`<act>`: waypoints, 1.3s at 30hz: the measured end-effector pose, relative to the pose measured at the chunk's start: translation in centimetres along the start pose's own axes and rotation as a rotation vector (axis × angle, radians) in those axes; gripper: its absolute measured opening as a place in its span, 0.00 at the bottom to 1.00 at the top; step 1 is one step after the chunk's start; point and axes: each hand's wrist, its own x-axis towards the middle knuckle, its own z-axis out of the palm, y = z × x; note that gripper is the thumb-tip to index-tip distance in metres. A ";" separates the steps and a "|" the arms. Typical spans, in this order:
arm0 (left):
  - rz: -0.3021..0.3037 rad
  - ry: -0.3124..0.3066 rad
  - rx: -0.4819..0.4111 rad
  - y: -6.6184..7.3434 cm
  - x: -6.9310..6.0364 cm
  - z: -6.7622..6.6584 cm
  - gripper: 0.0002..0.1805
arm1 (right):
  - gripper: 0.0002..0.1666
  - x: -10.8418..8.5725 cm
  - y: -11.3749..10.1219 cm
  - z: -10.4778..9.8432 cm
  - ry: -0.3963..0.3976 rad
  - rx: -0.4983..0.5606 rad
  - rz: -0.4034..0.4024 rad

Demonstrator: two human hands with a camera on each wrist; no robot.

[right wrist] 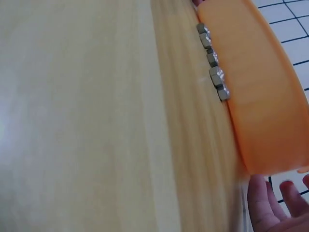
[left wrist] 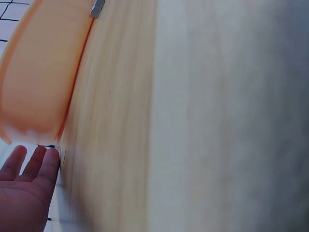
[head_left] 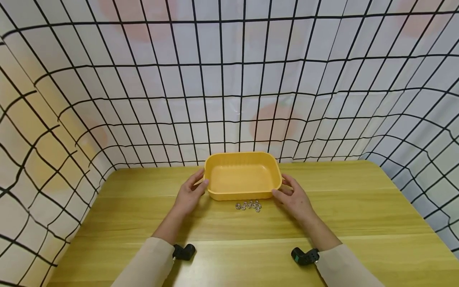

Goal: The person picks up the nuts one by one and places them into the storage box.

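Note:
A yellow plastic basin (head_left: 244,196), rectangular with rounded corners, stands on the wooden table; its inside shows nothing but yellow. My left hand (head_left: 191,193) is at the basin's left end, fingers spread, thumb by the front corner. In the left wrist view its fingers (left wrist: 47,169) reach toward the end wall. At the right end is my right hand (head_left: 295,198), its thumb close to the front right corner. The right wrist view has its fingers (right wrist: 259,200) loosely extended beside that wall. Several metal nuts (head_left: 250,205) lie in front of the basin.
The wooden table (head_left: 244,255) spreads out toward me. A white backdrop with a black grid (head_left: 229,79) rises behind it and on both sides, close behind the basin. Black wrist cameras (head_left: 184,252) sit at the sleeve cuffs.

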 end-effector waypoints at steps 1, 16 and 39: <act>-0.001 0.000 0.001 0.0 0.0 0.0 0.30 | 0.49 0.0 0.0 0.0 -0.010 0.010 -0.005; -0.024 0.020 0.026 0.4 -0.2 -0.2 0.30 | 0.50 0.2 0.1 0.9 -0.027 0.037 -0.028; -0.060 0.031 -0.087 -0.3 0.2 -0.4 0.28 | 0.51 -0.3 0.4 1.4 -0.014 0.025 0.005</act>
